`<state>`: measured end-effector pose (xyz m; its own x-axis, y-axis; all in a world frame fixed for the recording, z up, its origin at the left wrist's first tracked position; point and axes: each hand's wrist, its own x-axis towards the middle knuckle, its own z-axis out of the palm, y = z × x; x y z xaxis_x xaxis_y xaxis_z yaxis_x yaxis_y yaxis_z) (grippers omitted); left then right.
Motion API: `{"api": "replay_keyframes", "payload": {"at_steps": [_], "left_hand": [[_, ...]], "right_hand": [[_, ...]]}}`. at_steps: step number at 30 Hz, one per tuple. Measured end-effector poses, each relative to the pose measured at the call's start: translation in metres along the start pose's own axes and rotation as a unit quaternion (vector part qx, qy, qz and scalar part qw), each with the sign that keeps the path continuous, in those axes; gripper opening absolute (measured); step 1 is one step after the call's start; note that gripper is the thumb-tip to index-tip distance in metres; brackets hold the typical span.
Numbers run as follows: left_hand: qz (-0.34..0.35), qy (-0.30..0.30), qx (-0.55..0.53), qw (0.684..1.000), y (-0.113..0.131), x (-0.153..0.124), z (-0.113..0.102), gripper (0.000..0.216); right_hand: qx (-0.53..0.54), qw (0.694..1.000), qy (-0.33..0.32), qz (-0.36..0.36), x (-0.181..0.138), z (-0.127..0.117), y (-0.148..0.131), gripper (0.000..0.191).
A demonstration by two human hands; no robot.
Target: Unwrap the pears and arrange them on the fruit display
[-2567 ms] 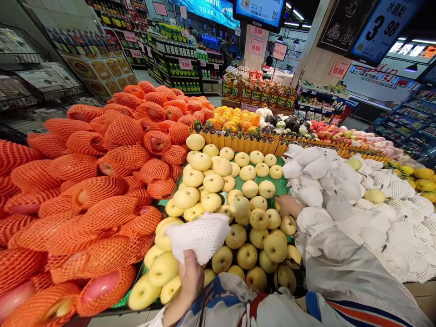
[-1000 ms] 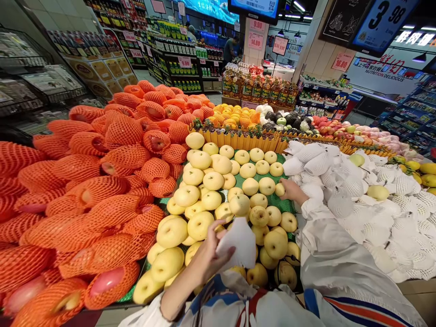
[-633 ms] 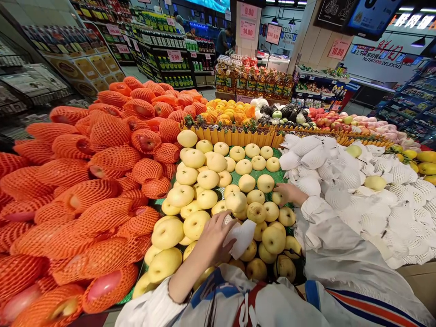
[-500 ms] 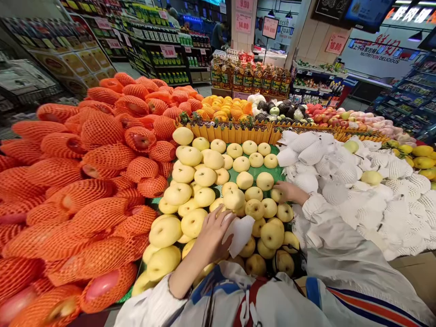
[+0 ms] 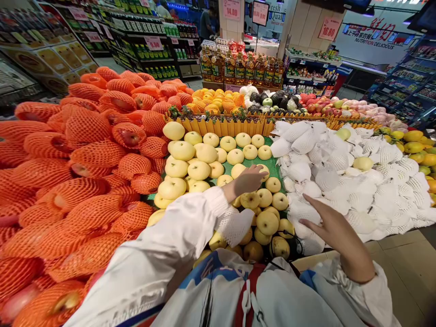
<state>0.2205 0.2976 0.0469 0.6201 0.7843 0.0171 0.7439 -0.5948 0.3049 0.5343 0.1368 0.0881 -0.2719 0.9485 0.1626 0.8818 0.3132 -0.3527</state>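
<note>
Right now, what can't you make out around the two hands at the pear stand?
All in the head view:
1. Left hand: its own back hides the fingers' undersides, so grip on a pear is unclear.
2. Yellow pears near the front: covered by the left sleeve and a white foam net.
3. Fruit in the white netted pile: wrapped.
4. Price sign: cut by the top edge.

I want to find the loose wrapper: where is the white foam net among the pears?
The white foam net lies on the front pears, lower centre of the head view, just under the left sleeve.
</note>
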Motion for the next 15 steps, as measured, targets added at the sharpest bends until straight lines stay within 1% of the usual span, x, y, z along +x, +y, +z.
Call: {"api": "replay_keyframes", "payload": {"at_steps": [1, 3, 6, 8, 10, 13, 15], "left_hand": [[-0.003, -0.016, -0.001, 1.0, 0.002, 0.02, 0.003, 0.049], [-0.023, -0.042, -0.007, 0.999, 0.003, 0.051, 0.011, 0.047], [-0.075, -0.064, -0.018, 0.995, -0.008, 0.077, 0.018, 0.049], [-0.105, -0.064, -0.027, 0.992, -0.022, 0.082, 0.019, 0.051], [-0.124, -0.063, -0.035, 0.99, -0.037, 0.082, 0.018, 0.051], [-0.137, -0.074, -0.036, 0.987, -0.05, 0.079, 0.02, 0.049], [-0.14, -0.084, -0.029, 0.986, -0.049, 0.077, 0.025, 0.047]], "right_hand": [[0.011, 1.0, -0.011, 0.024, -0.016, 0.008, 0.003, 0.067], [0.034, 0.996, -0.04, 0.074, -0.042, 0.032, 0.01, 0.06], [0.076, 0.987, -0.056, 0.133, -0.069, 0.076, 0.016, 0.049], [0.11, 0.981, -0.038, 0.155, -0.085, 0.102, 0.014, 0.045], [0.136, 0.976, -0.011, 0.172, -0.097, 0.123, 0.009, 0.042], [0.134, 0.971, 0.026, 0.197, -0.108, 0.145, 0.0, 0.043], [0.112, 0.974, 0.051, 0.192, -0.108, 0.155, -0.004, 0.05]]}}
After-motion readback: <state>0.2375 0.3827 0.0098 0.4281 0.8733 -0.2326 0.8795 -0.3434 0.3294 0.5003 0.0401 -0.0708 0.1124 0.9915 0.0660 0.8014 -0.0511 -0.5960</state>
